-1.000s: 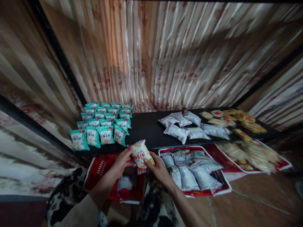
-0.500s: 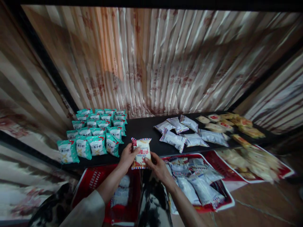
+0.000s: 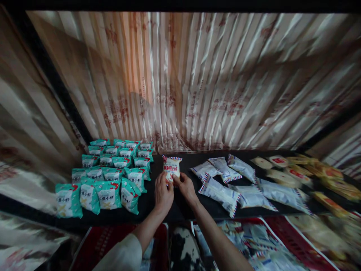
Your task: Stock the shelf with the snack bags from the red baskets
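Both of my hands grip one white snack packet with red print and striped ends, over the middle of a black shelf. My left hand closes on its lower left edge. On its lower right, my right hand pinches it with the thumb on the front. The packet's print is upside down to me. I cannot tell whether it touches the shelf. To the left stand rows of teal snack packets. Several silvery packets with striped ends lie loosely to the right.
Yellowish packets lie at the shelf's right end, beside round pale ones. Below the front edge are red boxes, one holding silvery packets. A pleated, printed sheet hangs behind, within a black frame.
My hands have carried the white packet forward, deeper over the shelf. The view has shifted, so the shelf looks nearer and the boxes below sit lower in the picture.
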`<state>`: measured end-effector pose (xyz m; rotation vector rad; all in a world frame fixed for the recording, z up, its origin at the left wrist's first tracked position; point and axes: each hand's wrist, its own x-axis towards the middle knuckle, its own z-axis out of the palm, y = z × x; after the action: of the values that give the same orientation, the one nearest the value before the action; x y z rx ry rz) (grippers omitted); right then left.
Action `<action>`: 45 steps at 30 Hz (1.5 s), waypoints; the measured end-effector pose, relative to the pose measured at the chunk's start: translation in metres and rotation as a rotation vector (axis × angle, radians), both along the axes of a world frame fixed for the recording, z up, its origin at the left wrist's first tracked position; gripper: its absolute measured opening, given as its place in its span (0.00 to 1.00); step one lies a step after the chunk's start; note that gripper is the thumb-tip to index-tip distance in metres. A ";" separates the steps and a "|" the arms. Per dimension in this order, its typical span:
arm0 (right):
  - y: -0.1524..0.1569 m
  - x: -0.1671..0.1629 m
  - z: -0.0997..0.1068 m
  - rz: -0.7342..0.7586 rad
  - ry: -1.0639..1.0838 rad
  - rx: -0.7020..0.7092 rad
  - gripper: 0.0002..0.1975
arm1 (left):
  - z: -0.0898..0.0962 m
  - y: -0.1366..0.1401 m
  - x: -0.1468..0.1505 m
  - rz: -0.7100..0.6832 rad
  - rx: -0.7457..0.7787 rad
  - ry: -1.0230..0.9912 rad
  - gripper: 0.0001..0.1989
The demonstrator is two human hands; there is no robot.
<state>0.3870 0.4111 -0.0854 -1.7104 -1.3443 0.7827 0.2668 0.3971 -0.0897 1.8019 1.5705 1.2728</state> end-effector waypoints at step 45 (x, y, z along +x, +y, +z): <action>0.120 -0.035 -0.020 -0.093 -0.216 0.054 0.26 | -0.008 0.071 0.015 0.116 -0.223 0.132 0.21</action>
<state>0.3523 0.5306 -0.1052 -1.8408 -1.4043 0.5151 0.2814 0.4683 -0.0981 1.7052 1.8332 0.9977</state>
